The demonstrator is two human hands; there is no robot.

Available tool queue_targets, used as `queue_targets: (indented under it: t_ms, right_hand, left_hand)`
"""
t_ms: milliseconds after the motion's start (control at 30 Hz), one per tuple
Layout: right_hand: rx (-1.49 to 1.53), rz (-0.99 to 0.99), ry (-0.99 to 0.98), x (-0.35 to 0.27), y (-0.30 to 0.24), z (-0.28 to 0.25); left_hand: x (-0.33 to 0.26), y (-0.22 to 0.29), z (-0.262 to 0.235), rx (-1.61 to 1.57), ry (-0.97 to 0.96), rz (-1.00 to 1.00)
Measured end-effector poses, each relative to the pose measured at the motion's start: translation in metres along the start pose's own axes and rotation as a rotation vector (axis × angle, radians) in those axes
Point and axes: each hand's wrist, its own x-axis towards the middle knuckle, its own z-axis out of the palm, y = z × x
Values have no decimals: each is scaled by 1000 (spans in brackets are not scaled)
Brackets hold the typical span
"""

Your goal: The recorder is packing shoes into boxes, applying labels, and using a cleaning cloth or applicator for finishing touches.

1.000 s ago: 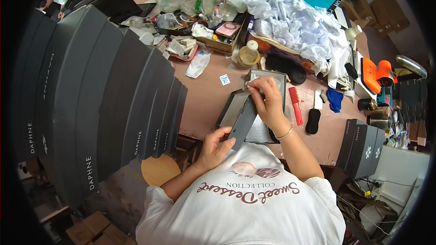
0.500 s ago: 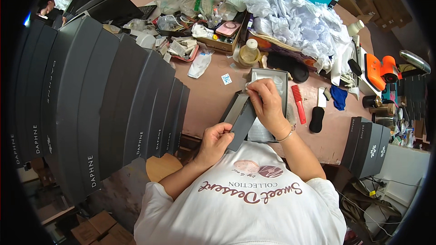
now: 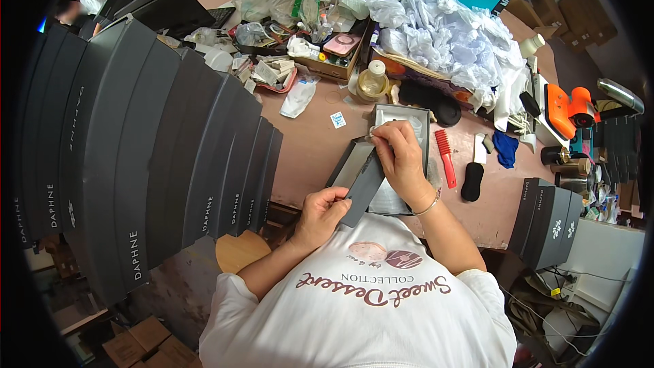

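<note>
Between both hands, a flat grey box panel (image 3: pixel 363 187) slants, its long axis running from near-left up toward far-right. Left hand (image 3: pixel 321 212) pinches its near end; right hand (image 3: pixel 402 160) grips the far end over an open grey box (image 3: pixel 402 117) on the desk (image 3: pixel 310 143).

Both hands closed, left (image 3: pixel 325 212) near the body, right (image 3: pixel 402 160) farther out.

Two hands (image 3: pixel 320 212), one red comb (image 3: pixel 445 157), one orange tool (image 3: pixel 567 107).
</note>
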Motion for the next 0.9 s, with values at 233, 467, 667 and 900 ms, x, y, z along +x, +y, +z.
queue_targets:
  t_ms: [233,467,667,900]
  right_hand:
    - [-13,-4,12,-1,2,0]
    - [14,16,3,-1,-1,0]
    - [13,5,-22,5,-3,3]
    - [8,-15,-20,8,-3,7]
  left_hand:
    - [1,-2,5,33,59,20]
    - [5,-1,-1,81,-18,6]
    - [3,19,-4,92,125,267]
    - [12,50,-22,767,-106,510]
